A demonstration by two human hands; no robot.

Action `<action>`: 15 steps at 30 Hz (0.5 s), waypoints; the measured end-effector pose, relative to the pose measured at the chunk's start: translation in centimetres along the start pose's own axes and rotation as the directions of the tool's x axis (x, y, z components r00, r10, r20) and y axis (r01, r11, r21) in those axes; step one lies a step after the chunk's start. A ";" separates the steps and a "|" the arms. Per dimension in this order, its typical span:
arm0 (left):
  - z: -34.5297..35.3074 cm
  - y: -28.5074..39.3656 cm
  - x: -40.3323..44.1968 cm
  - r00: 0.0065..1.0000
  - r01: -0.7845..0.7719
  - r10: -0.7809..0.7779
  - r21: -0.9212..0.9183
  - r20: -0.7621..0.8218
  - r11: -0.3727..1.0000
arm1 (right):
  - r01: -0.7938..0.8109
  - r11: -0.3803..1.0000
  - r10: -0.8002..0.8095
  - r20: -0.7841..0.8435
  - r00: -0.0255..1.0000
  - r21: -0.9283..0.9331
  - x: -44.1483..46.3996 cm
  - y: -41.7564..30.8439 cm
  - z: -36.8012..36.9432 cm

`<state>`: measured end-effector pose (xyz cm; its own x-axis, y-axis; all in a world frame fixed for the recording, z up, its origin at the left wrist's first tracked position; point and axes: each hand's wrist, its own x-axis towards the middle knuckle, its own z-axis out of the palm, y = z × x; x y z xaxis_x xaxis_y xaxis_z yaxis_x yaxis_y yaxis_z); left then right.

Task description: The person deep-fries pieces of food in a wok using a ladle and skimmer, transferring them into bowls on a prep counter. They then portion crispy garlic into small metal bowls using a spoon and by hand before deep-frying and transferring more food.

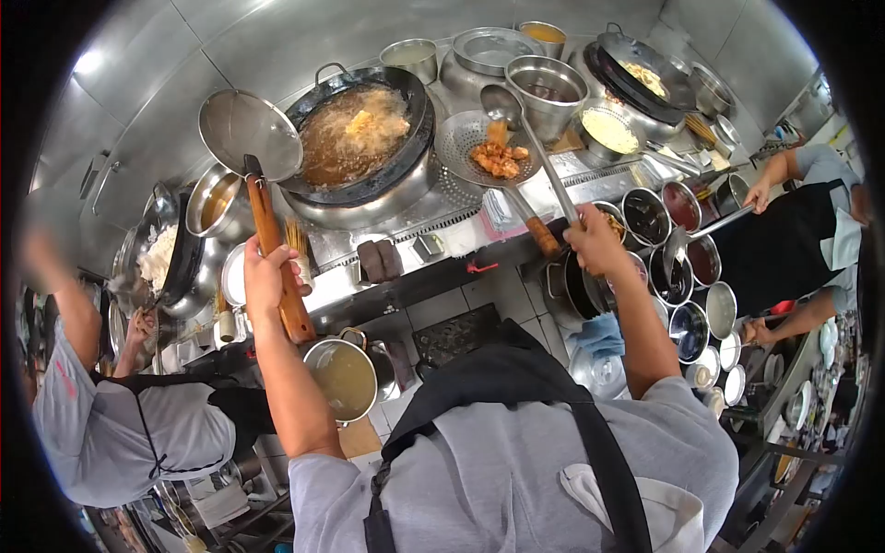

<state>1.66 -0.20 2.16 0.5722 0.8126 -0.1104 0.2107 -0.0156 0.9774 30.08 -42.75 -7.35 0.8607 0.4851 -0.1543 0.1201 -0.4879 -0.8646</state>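
Observation:
My left hand [265, 281] is wrapped round the wooden handle of a round mesh strainer [250, 134], raised at the left edge of a large wok [336, 138]. Oil bubbles and foams in that wok around a pale golden piece of food [367, 123]. My right hand [595, 241] grips the long handle of a metal ladle [501, 105]. The ladle's bowl hangs above a perforated skimmer [454, 147], which holds browned fried pieces [499, 160]. The skimmer's wooden handle [542, 237] points toward me, left of my right hand.
Metal pots [547, 88] stand behind the skimmer. Another wok [643, 78] is at the back right, one with white food [159, 256] at the left. Sauce containers [646, 215] line the right. Co-workers [157, 424] [784, 226] stand on both sides. A pot of liquid [343, 380] sits below.

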 end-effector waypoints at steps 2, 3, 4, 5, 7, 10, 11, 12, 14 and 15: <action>0.0 -0.2 0.5 1.000 -0.009 0.009 -0.024 -0.005 1.000 | 0.068 0.984 -0.080 -0.067 0.995 -0.165 -0.3 0.8 0.4; 0.0 -0.3 0.7 1.000 -0.021 0.021 -0.019 -0.006 1.000 | 0.012 0.992 -0.019 -0.051 0.999 -0.122 -1.4 -0.6 0.2; 0.0 -0.4 0.8 1.000 -0.031 0.031 -0.012 -0.006 0.999 | -0.047 0.996 0.044 -0.031 0.999 -0.080 -2.4 -2.3 0.1; 0.1 -0.3 0.8 1.000 -0.022 0.022 0.003 -0.002 1.000 | -0.035 0.998 0.034 -0.027 0.999 -0.060 -2.7 -3.2 0.3; 0.2 0.1 0.9 1.000 -0.013 0.013 0.030 -0.004 0.999 | 0.000 1.000 0.000 -0.018 1.000 -0.018 -2.7 -4.7 0.8; -0.2 -0.4 1.3 0.999 -0.044 0.044 0.018 -0.001 0.999 | 0.116 0.984 -0.110 0.053 0.993 -0.132 -3.0 -8.9 1.5; -0.1 -0.1 1.0 0.999 -0.050 0.050 -0.001 0.000 0.999 | 0.162 0.966 -0.151 0.072 0.986 -0.202 -2.9 -10.2 1.8; -0.1 0.2 0.7 0.999 -0.048 0.048 0.007 -0.007 0.999 | 0.209 0.948 -0.187 0.114 0.976 -0.239 -2.3 -10.9 2.3; -0.1 0.6 0.2 0.999 -0.049 0.050 0.018 -0.011 0.999 | 0.291 0.905 -0.241 0.190 0.952 -0.311 -1.5 -12.2 3.0; -0.3 0.7 0.0 0.999 -0.050 0.050 0.019 -0.012 0.999 | 0.331 0.878 -0.265 0.224 0.938 -0.346 -1.0 -12.9 3.2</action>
<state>1.60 -0.03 2.91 0.5724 0.8179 -0.0589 0.1967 -0.0671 0.9782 26.05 -34.61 2.41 0.6648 0.7467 -0.0221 0.5615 -0.5189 -0.6446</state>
